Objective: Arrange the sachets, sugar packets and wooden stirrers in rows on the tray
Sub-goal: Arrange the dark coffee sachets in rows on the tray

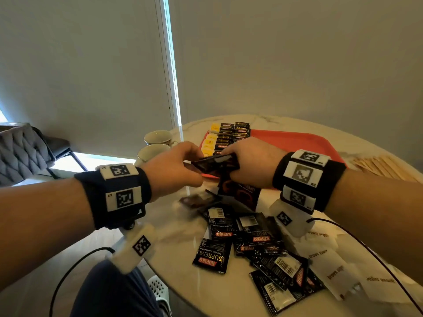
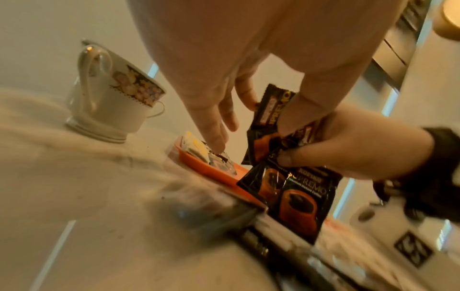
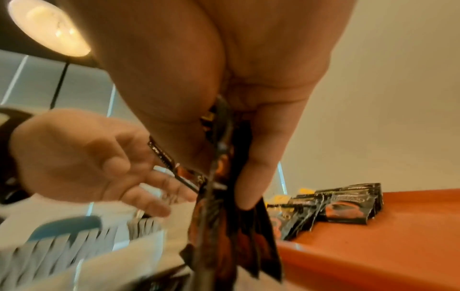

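Over the near-left corner of the red tray (image 1: 297, 143) my right hand (image 1: 231, 165) grips a bunch of black coffee sachets (image 2: 298, 189) that hang down from its fingers. My left hand (image 1: 194, 167) meets it from the left and pinches one black sachet (image 2: 270, 106) of the bunch between thumb and finger. Rows of yellow sachets (image 1: 211, 139) and black sachets (image 1: 231, 136) lie at the tray's left end. Loose black sachets (image 1: 251, 243) are scattered on the table in front of me, white brown-sugar packets (image 1: 332, 259) to their right, and wooden stirrers (image 1: 384, 167) right of the tray.
Two patterned teacups (image 1: 158, 136) (image 1: 151, 154) stand on the round marble table (image 1: 174, 236) left of the tray. The right part of the tray is bare. A grey chair (image 1: 23, 152) stands at the far left, off the table. Cables run from both wristbands.
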